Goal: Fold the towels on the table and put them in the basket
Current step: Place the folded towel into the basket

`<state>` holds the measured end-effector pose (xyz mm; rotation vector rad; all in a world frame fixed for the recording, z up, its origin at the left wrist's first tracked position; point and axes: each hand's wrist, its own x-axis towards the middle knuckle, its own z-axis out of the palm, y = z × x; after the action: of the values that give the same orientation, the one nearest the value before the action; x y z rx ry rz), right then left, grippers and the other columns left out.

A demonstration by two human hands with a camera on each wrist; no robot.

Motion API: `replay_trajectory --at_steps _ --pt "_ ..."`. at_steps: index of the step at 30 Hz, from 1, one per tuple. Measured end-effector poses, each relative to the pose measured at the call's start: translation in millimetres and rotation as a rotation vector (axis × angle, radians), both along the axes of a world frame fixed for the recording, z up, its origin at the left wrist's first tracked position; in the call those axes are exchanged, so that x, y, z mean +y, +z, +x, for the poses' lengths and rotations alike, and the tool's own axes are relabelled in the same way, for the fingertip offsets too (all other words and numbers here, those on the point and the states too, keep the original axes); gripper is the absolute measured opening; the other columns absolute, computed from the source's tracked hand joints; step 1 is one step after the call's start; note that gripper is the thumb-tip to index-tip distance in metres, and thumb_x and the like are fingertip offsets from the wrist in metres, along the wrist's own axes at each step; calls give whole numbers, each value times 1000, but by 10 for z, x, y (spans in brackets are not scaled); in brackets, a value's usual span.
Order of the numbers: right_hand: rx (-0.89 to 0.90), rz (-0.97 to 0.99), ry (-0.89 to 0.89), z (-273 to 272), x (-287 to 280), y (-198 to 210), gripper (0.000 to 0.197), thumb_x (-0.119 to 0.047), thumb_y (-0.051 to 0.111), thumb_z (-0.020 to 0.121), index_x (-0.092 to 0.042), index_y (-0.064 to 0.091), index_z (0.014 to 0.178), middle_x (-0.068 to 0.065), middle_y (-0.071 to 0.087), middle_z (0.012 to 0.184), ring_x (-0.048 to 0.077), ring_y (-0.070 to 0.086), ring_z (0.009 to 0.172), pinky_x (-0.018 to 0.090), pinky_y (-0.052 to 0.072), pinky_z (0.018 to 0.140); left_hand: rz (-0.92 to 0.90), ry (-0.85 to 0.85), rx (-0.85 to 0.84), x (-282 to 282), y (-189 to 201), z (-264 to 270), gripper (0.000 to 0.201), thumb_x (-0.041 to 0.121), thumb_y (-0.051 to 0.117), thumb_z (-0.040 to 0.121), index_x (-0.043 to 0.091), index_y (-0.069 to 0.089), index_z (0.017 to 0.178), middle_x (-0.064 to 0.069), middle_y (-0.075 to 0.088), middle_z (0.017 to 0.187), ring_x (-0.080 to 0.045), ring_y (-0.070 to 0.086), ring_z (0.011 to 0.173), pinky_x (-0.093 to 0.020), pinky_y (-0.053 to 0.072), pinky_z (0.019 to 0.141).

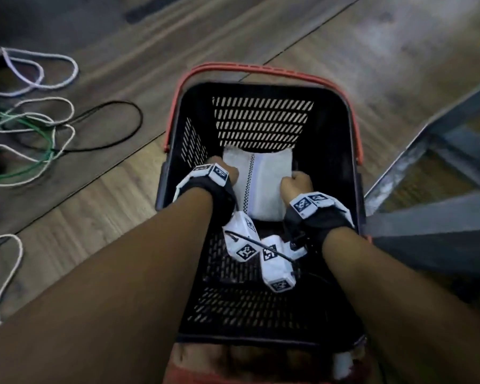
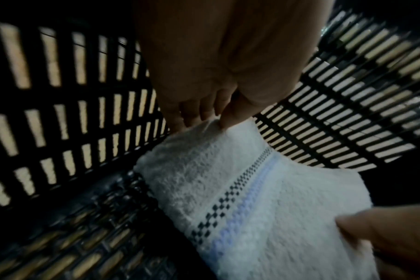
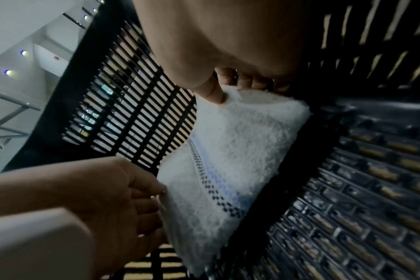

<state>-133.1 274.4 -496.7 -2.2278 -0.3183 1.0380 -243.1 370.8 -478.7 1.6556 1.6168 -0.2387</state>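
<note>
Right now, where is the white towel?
In the head view the folded towel is inside the black basket, near its far wall, held between the left hand and right hand.

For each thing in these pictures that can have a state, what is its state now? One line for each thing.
towel: folded, inside the basket, held at both sides.
basket: on the floor, handles down on the rim, only this towel seen inside.
left hand: pinches the towel's left edge.
right hand: pinches the towel's right edge.
cables: lie loose on the floor, left of the basket.
</note>
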Motion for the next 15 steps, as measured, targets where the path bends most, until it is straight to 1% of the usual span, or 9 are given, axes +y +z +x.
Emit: replay_trajectory --at_steps 2,4,6,7,8,9,10,12,15 --pt "3 18 -35 5 55 -107 40 -3 39 87 1 54 124 16 59 122 32 54 112 28 39 84 3 -16 25 24 -133 37 18 14 51 88 -2 58 92 -22 58 107 -33 56 112 -32 39 73" --pt "4 37 -98 -3 84 -173 39 -1 40 85 1 55 121 15 61 112 30 57 103 27 39 77 8 -5 44 37 -219 15 28 13 50 87 8 40 62 -13 51 81 -33 59 89 -28 36 61" --pt "-32 49 -133 -32 90 -201 38 -1 40 87 0 53 123 17 59 119 32 56 109 29 41 82 -19 -9 62 32 -245 -13 33 11 47 89 9 33 60 -8 42 67 -26 47 61 -26 31 49" --pt "-57 50 -134 -49 85 -210 37 -2 40 89 -1 51 124 18 57 124 33 55 113 31 43 87 -25 11 53 22 -260 -7 25 10 48 89 6 39 65 -10 45 70 -25 46 59 -25 33 49" --pt "-83 54 -129 -62 82 -211 36 -3 40 90 -1 49 125 18 55 128 34 53 116 33 43 92 -20 36 33 0 -248 -5 11 8 49 88 1 48 80 -15 53 81 -27 53 67 -27 38 54" --pt "-110 56 -117 -70 79 -209 36 -4 40 91 -2 46 127 19 52 131 34 51 118 35 42 96 8 76 5 -29 -254 2 18 6 50 87 -4 50 102 -20 56 100 -32 58 85 -31 44 64" --pt "-137 54 -95 -84 81 -208 38 -5 41 92 -3 43 129 19 48 134 34 48 120 37 41 98 45 110 -19 -74 -258 16 36 3 50 86 -6 43 120 -23 53 117 -36 56 102 -35 46 75" --pt "-231 35 -25 -140 81 -213 46 -5 43 90 -6 36 135 17 38 139 34 40 125 38 37 98 202 106 -73 -196 -269 14 50 -1 48 84 -5 32 132 -23 43 131 -37 47 117 -39 43 91" --pt "-592 1 215 -262 78 -241 62 -9 50 81 -15 30 139 11 31 141 31 29 127 41 34 97 500 -135 -69 -341 -339 9 56 8 46 84 3 29 138 -17 31 144 -32 34 130 -43 38 99"
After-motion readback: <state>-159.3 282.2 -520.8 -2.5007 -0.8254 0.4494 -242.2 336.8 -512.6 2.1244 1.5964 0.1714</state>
